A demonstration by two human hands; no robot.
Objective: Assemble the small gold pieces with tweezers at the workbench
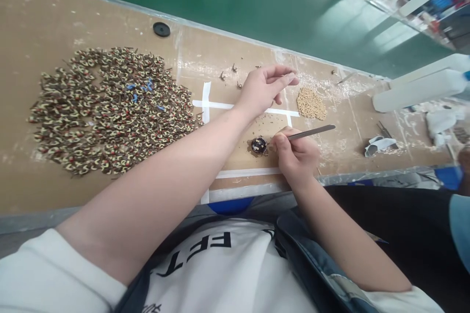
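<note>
My right hand (pixel 299 154) is closed around slim dark metal tweezers (pixel 312 132), their wide end pointing right. Its fingertips are just right of a small round dish (pixel 259 145) of dark, shiny liquid with pale specks. Above the dish, my left hand (pixel 270 85) hovers over the table, thumb and fingertips brought together; whatever is between them is too small to make out. A patch of tiny tan beads (pixel 311 103) lies right of the left hand. Several small brown pieces (pixel 234 68) are scattered beyond its wrist.
A wide pile of small brown and cream pieces with red spots (pixel 110 112) covers the table's left side, a few blue bits among them. White tape strips (pixel 220 105) mark the tabletop. There are a black lid (pixel 161 29), white bottles (pixel 418 90) and a small holder (pixel 380 145).
</note>
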